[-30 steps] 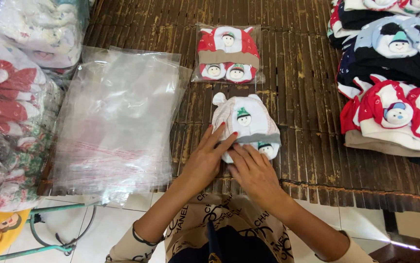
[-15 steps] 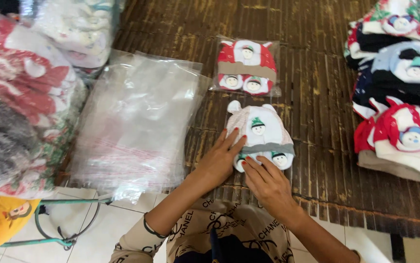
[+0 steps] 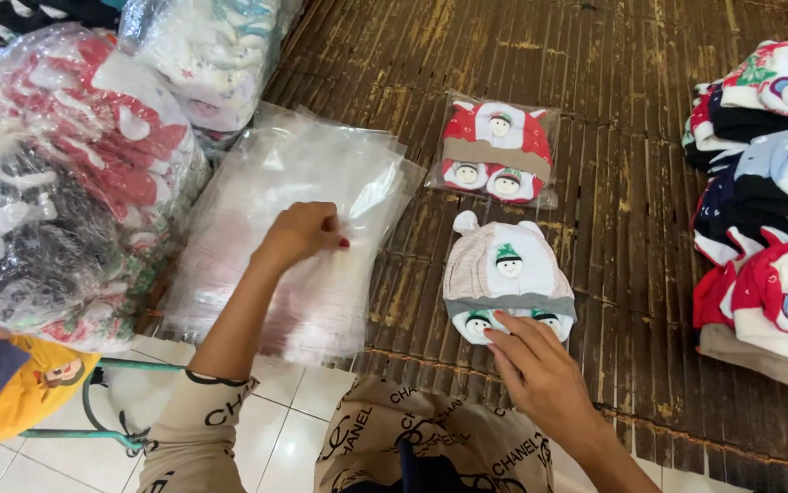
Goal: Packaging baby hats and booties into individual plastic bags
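Head view, bamboo-slat mat [image 3: 650, 183] as landmark.

Left hand [image 3: 307, 233]: fingers pinched narrow on the top sheet of the stack of clear plastic bags [image 3: 294, 228] at the mat's left edge; no bag lifted free yet.

Right hand [image 3: 535, 365]: fingers loosely spread, tips resting on the lower edge of the folded grey-and-white baby hat set [image 3: 506, 278], which lies flat, unbagged, near the mat's front edge.

Progress (judgement): early. One red-and-white hat set, already sealed in a bag [image 3: 496, 151], lies just behind the grey set. The grey set looks folded and ready; bagging not yet done. A large pile of unbagged hats [image 3: 773, 210] at the mat's right side is left.

Surroundings: bulk bags of packed clothing [image 3: 56, 173] left of the bag stack. A person's yellow sleeve [image 3: 10, 397] at lower left, off the mat, on white tile floor [image 3: 294, 429]. Nothing lies between the bag stack and the grey set.
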